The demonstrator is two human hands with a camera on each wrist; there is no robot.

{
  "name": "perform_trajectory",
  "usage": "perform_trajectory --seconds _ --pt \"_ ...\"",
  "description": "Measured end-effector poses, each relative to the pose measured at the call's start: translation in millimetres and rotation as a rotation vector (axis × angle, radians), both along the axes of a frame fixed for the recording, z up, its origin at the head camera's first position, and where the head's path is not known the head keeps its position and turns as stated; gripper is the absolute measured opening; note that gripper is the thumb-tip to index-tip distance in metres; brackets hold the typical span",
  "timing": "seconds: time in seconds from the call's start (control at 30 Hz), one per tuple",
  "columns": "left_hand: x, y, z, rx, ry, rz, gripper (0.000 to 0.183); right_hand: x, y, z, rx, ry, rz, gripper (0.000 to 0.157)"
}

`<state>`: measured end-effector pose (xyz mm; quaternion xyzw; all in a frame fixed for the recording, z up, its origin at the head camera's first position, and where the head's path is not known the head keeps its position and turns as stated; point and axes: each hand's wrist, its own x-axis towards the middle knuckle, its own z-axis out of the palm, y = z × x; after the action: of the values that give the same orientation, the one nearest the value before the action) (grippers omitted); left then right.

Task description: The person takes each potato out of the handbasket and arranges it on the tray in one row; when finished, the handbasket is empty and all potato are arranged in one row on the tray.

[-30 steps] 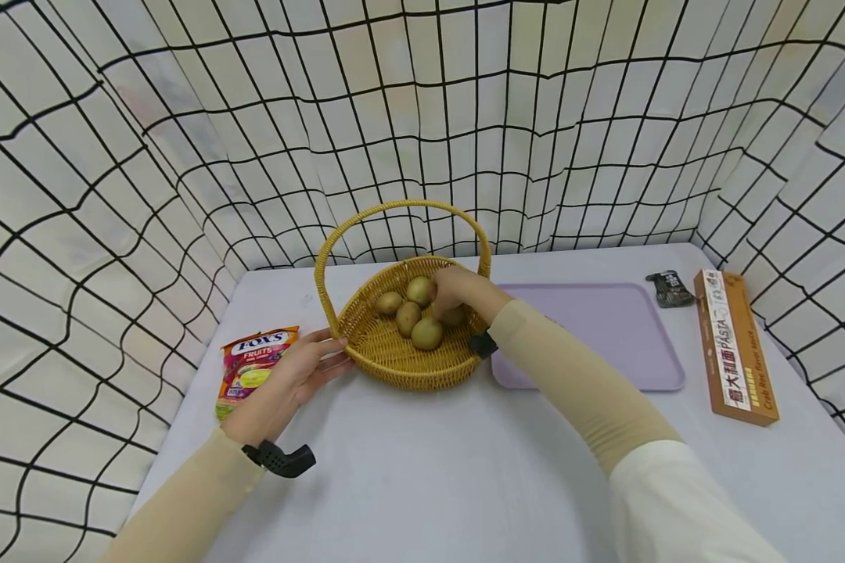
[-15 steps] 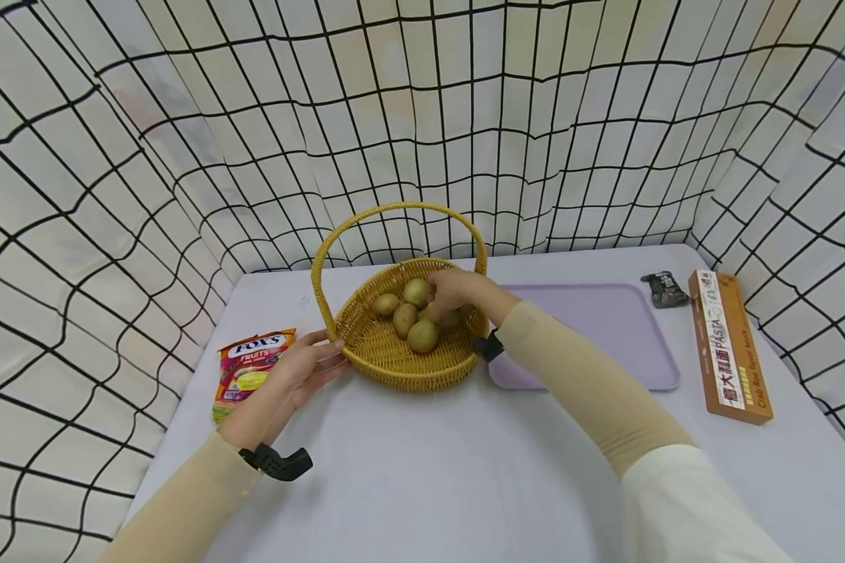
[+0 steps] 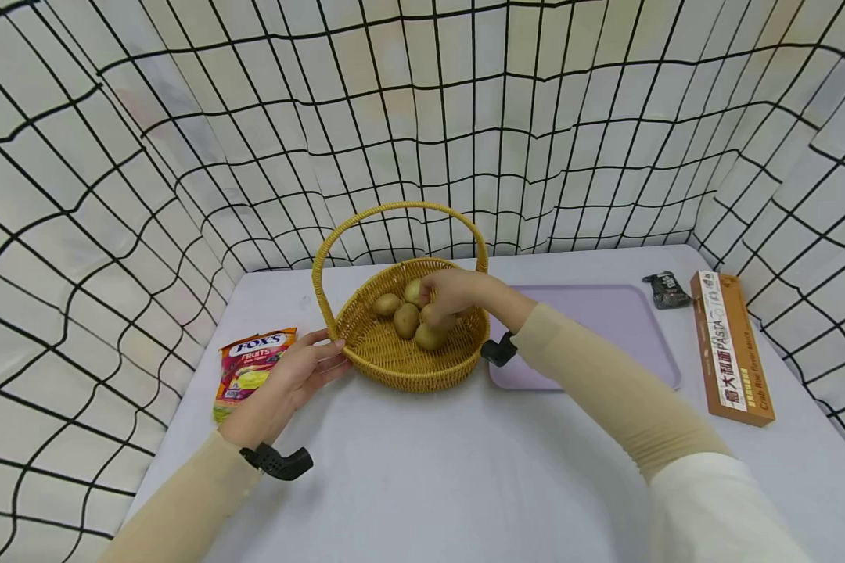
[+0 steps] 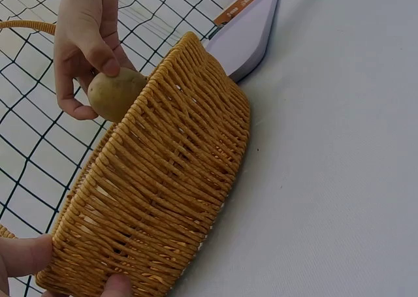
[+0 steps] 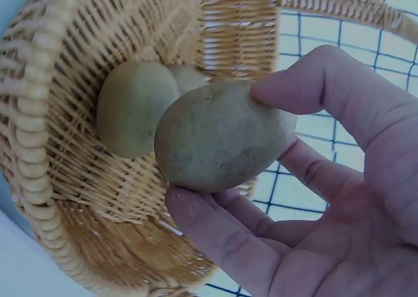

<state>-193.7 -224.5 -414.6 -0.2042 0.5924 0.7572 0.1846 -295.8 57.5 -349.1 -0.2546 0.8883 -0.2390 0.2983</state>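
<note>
Black net (image 3: 505,75) stands behind a white table (image 3: 422,477) with a yellow wicker basket (image 3: 411,381) on it.
Right of the basket is a pale purple tray (image 3: 620,313). At the basket's left end, the left hand (image 3: 296,374) pinches the side. At the basket's mouth, the right hand (image 3: 458,291), half closed, holds one potato (image 5: 219,140) in its fingertips. More potatoes (image 3: 405,320) lie inside.

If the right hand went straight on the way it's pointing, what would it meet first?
Probably another potato in the basket; the held potato, out front in the grip of the right hand, would touch it first. Depth is unclear, so I can't say which one.
</note>
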Motion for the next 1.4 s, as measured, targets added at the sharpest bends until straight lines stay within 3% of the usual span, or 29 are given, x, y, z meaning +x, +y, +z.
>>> perform_trajectory --seconds 0.33,0.63,0.97,1.4 --pt "0.4 0.4 1.6 -0.007 -0.005 -0.001 0.074 18.4 4.9 19.0 -0.021 0.009 0.054 0.031" --pt "-0.9 -0.1 1.8 -0.022 -0.008 -0.02 0.074 14.7 30.2 21.3 -0.162 -0.215 -0.094 0.036" --pt "-1.5 0.0 1.7 -0.025 -0.008 -0.018 0.075 13.6 69.5 18.9 -0.161 -0.248 -0.18 0.038" --pt "-3.2 0.2 2.4 -0.037 -0.004 -0.033 0.075 13.3 101.5 13.4 -0.108 -0.366 -0.217 0.04"
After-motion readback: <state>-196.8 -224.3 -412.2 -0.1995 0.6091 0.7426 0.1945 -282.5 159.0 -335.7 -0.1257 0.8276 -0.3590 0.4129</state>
